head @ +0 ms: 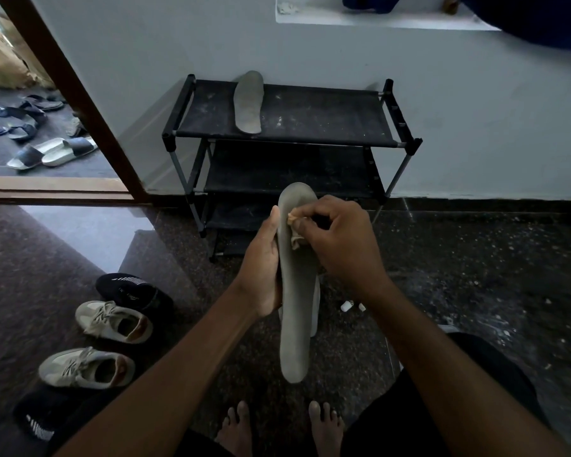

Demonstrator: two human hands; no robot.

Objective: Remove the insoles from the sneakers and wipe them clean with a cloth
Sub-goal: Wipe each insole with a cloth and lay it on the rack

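**Wiping the toe end of a held insole**

A long grey foam insole [297,324] is held upright in the air in front of the person, toe at twelve o'clock and heel at six. The left hand [261,258] grips its nine o'clock edge, fingers [274,216] curled round it. That steadies the floppy strip so it can take pressure. The right hand [340,245] pinches a small crumpled beige cloth [294,225] and presses it on the insole's upper face near the toe. This looks like the wiping step.

A second grey insole [248,103] lies on the top shelf of the black fabric-shelved shoe rack [310,123] at twelve o'clock, probably set apart as finished or waiting; which one cannot be told. The grey-and-white lace-up sneakers [112,321] stand on the dark speckled stone floor [459,258] at eight o'clock, mouths open upward.
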